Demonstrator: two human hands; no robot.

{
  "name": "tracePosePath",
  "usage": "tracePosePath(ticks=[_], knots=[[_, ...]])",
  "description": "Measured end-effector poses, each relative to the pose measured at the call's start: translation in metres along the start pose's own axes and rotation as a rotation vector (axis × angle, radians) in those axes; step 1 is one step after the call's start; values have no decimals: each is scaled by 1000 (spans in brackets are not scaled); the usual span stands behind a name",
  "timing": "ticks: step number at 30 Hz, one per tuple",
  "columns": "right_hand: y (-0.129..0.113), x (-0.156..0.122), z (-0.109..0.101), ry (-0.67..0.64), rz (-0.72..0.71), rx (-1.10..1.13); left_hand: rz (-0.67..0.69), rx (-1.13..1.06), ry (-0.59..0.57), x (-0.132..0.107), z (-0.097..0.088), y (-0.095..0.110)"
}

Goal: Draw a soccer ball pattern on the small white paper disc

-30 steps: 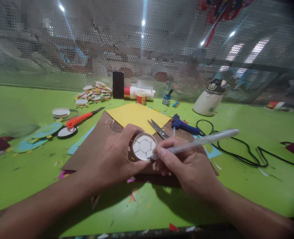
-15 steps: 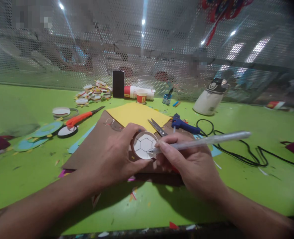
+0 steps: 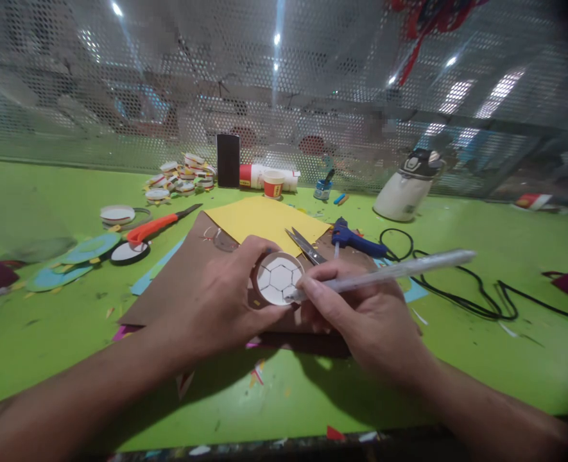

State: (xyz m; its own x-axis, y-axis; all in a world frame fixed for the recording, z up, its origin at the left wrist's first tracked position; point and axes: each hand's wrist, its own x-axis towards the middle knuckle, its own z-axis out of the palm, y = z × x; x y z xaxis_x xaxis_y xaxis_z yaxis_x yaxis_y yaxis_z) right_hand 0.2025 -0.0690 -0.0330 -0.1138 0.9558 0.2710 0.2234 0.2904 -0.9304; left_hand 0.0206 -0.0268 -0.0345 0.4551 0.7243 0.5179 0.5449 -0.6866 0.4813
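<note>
My left hand (image 3: 214, 300) is curled around a small round white disc (image 3: 278, 278) drawn with a hexagon football pattern, holding it over a brown card sheet (image 3: 178, 282). My right hand (image 3: 361, 314) pinches a long white pen (image 3: 399, 269), whose tip touches the disc's lower right edge. A yellow paper sheet (image 3: 259, 221) lies on the brown card just behind the disc, with grey scissors (image 3: 305, 247) beside it.
On the green table: a blue glue gun (image 3: 353, 240) with a black cord (image 3: 461, 289) to the right, orange-handled scissors (image 3: 156, 228) and paper circles (image 3: 88, 253) to the left, a white jug (image 3: 406, 189), glue bottle (image 3: 264, 178), cup (image 3: 273, 186) and black box (image 3: 228, 160) by the mesh wall.
The pen tip has shifted slightly along the disc's lower right edge. Both hands stay in place around the disc.
</note>
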Motion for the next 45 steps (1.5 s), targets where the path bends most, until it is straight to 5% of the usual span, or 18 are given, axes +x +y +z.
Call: tracePosePath(ticks=[45], knots=[[3,0,-2,-38,52,-69,-102,22,-113,2,-1,1]])
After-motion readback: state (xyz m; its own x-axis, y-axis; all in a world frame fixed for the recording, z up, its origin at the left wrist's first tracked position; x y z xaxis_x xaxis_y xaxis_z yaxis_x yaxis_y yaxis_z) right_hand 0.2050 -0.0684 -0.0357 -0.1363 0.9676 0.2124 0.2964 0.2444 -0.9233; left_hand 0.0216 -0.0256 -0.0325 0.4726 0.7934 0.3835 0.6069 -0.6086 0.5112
